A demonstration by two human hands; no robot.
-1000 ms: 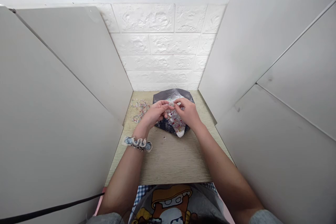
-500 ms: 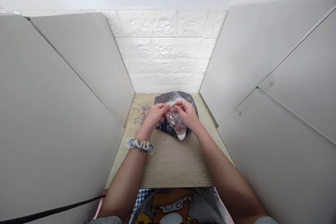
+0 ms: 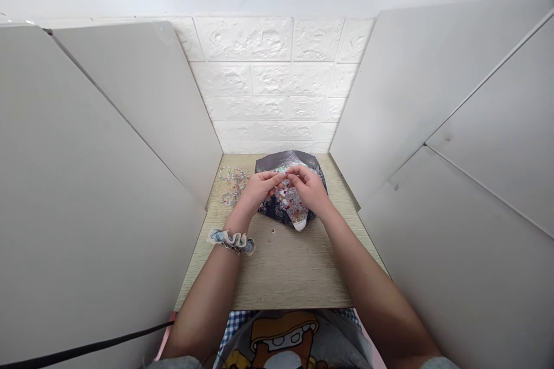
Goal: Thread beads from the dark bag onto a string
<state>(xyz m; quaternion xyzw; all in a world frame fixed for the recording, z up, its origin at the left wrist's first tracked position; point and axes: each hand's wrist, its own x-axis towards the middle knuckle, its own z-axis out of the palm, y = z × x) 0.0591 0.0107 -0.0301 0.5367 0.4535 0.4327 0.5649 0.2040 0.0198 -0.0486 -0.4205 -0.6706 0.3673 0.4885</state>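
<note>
My left hand (image 3: 262, 187) and my right hand (image 3: 306, 185) meet fingertip to fingertip above a dark bag (image 3: 277, 211) with a silvery inside. Both are closed in a pinch; what lies between the fingertips is too small to make out. Below them, many small clear, red and white beads (image 3: 293, 206) lie heaped on the bag. Left of my left hand, strung beads (image 3: 234, 184) are spread on the table. A scrunchie (image 3: 231, 240) in light blue and white circles my left wrist.
The wooden table (image 3: 294, 277) is narrow, with grey panels (image 3: 164, 98) (image 3: 381, 98) rising on both sides. A white brick-patterned wall (image 3: 268, 81) closes the back. One tiny piece (image 3: 273, 232) lies on the table before the bag.
The fingertips of my two hands have come closer together and now touch. The bag, the beads and the rest stay where they were.
</note>
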